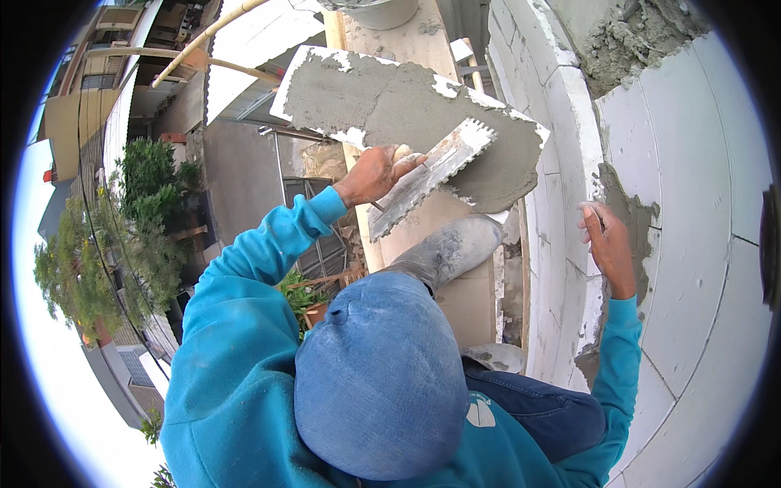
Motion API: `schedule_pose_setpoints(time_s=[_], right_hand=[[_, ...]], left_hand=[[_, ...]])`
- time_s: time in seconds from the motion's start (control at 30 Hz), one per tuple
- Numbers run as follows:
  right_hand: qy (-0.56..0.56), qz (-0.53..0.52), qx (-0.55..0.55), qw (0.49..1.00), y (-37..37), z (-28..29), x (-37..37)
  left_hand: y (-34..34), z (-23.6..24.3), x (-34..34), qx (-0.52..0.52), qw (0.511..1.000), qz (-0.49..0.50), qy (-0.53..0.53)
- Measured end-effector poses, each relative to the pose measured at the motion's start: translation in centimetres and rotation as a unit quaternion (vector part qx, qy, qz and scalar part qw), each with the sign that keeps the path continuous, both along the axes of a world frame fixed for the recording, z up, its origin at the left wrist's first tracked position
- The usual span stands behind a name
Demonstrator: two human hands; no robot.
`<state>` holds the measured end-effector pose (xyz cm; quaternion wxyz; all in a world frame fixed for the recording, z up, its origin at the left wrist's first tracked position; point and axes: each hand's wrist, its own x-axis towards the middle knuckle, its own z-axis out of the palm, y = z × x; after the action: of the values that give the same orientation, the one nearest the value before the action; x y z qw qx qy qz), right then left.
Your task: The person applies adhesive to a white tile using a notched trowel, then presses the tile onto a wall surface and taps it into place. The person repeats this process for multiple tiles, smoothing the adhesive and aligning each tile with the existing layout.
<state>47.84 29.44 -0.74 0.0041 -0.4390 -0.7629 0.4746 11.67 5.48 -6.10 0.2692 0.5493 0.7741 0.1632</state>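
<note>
My left hand [381,175] is closed round the handle of a notched trowel [443,175], its metal blade smeared with grey mortar. Below the blade lies a white block [285,102], its upper face spread with wet grey mortar [390,98]. On the right, my right hand [610,248] is by the top edge of a white block wall [582,138]. Its thumb and fingers are pinched together, and whatever is between them is too small to name. Grey mortar [639,207] is smeared on the wall beside this hand.
A bucket [378,12] stands on a wooden plank [419,45] at the far end. More mortar [639,41] is heaped at the upper right. My boot [460,248] rests on the planking. Bamboo poles [203,37] cross the upper left, above a drop to lower ground.
</note>
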Motion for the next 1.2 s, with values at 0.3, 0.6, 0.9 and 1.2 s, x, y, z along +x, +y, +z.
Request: schedule_pose_setpoints(time_s=[0.3,0.6,0.9,1.2], right_hand=[[0.023,0.01,0.007,1.0,0.4,-0.4,0.0],[0.002,0.018,0.02,1.0,-0.1,-1.0,0.4],[-0.013,0.011,0.008,1.0,0.1,-1.0,0.1],[-0.031,0.013,-0.028,0.999,0.0,-2.9,0.8]], left_hand=[[4.9,3.8,-7.2,0.02,0.999,0.01,0.025],[2.5,2.5,0.3,-0.088,0.989,-0.088,0.084],[1.3,2.1,-14.2,-0.017,0.957,0.249,0.146],[2.5,-1.0,-10.9,-0.029,0.959,0.281,-0.016]])
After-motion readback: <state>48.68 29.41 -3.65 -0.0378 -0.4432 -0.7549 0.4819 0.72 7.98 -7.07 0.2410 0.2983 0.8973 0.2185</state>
